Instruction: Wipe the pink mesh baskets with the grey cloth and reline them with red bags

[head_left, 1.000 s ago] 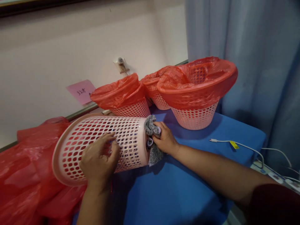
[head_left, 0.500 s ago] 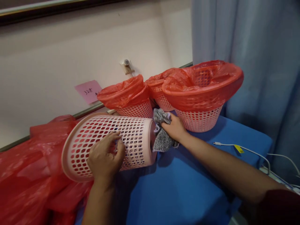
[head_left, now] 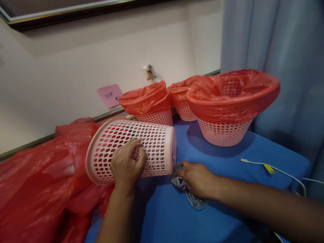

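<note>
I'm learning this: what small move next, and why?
Perhaps bring the cloth bunched in the right hand up across the base of the tipped basket: it is by the lower edge, and the left hand, against the basket's side, could steady it.

Pink note (head_left: 109, 95) below a dark frame (head_left: 76, 16), blue curtain (head_left: 286, 44), yellow-tagged white cable (head_left: 256, 163)

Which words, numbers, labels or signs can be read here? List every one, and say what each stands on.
"32": handwritten on the pink note, followed by a character too blurred to be sure of.
Second mark, lower right of that note: too small to read.
Yellow tag on the white cable: nothing legible.
</note>
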A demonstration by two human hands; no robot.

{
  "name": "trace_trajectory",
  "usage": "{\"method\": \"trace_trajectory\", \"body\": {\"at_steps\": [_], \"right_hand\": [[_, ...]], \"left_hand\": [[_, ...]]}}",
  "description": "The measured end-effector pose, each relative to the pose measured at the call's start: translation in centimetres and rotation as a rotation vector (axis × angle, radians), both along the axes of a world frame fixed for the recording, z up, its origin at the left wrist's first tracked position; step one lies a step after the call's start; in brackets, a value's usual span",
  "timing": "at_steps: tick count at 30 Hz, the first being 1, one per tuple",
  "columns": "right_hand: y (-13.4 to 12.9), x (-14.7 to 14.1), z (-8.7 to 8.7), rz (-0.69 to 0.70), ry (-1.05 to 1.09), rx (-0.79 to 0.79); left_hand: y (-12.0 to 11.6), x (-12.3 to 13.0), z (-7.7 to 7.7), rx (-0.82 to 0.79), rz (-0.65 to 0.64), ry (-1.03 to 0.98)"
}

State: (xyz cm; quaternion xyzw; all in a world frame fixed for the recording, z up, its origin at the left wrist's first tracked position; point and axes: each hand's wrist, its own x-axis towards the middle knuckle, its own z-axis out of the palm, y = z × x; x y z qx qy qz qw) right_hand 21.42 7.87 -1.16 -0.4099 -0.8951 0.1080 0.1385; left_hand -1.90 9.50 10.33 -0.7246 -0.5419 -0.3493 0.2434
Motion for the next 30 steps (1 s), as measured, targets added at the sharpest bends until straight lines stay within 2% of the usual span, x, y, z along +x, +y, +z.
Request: {"method": "trace_trajectory", "body": {"at_steps": [3,5,7,9,11,14,16,19,22,26,28,30], "right_hand": [[2.9,1.9,1.5,-0.233,-0.01,-0.1],[4.7,3.2,3.1,-0.349,0.124,-0.012],[6.2,3.6,4.7,-0.351,0.46,0.157],[7.8,3.0,5.9,-0.228,0.824,0.264],[9.8,1.5,6.2,-0.165,1.015,0.144],[12.5,-0.8,4.9,-0.337,1.049,-0.202],[13.2,-1.7,3.0,-0.419,0.993,-0.33],[11.9,-2.2,0.0,-0.399,0.849,-0.451],[8.8,-2.2,-1.5,-0.336,0.692,-0.525],[4.1,-1.9,-0.8,-0.172,0.526,-0.62],[2.0,-1.3,-0.1,-0.006,0.523,-0.791],[0.5,-0.4,0.3,0.198,0.568,-1.049]], "left_hand": [[-0.1,-0.2,-0.1,0.003,-0.008,-0.019],[-0.1,-0.4,-0.3,0.017,-0.011,-0.02],[-0.1,-0.6,-0.4,0.042,-0.02,-0.012],[-0.1,-0.7,-0.6,0.072,-0.028,-0.006],[-0.1,-0.8,-0.8,0.095,-0.032,0.0],[-0.1,-0.8,-1.0,0.109,-0.029,-0.004],[-0.2,-0.7,-1.1,0.115,-0.033,-0.019],[-0.4,-0.6,-1.2,0.13,-0.052,-0.041],[-0.6,-0.4,-1.4,0.111,-0.07,-0.074],[-1.0,-0.4,-1.9,0.086,-0.07,-0.127],[-1.2,-0.3,-2.2,0.072,-0.076,-0.155],[-1.4,-0.3,-2.3,0.055,-0.091,-0.175]]}}
